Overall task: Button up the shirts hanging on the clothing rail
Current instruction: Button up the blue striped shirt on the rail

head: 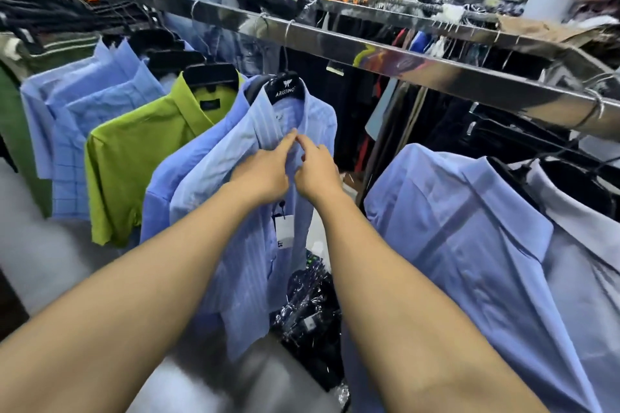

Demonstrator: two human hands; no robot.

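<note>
Both the left hand (265, 174) and right hand (317, 174) pinch the striped shirt (231, 255) just under its collar (268, 117), the front edge (268, 282) dropping straight below their fingers (288, 141).

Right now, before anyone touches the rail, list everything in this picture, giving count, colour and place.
clothing rail: one, chrome, across the top
hanger: one, black, on the rail, centre
striped shirt: one, light blue, on that hanger
tag: one, white, on the striped shirt's front
plain shirt: one, blue, behind the striped shirt
lime shirt: one, green, left of centre
checked shirts: at least two, pale blue, far left
large shirt: one, blue, right foreground
pale shirt: one, grey-white, far right
wrapped garments: several, dark, low centre
left hand: one, fingertip on the striped shirt below its collar
right hand: one, beside it
</note>
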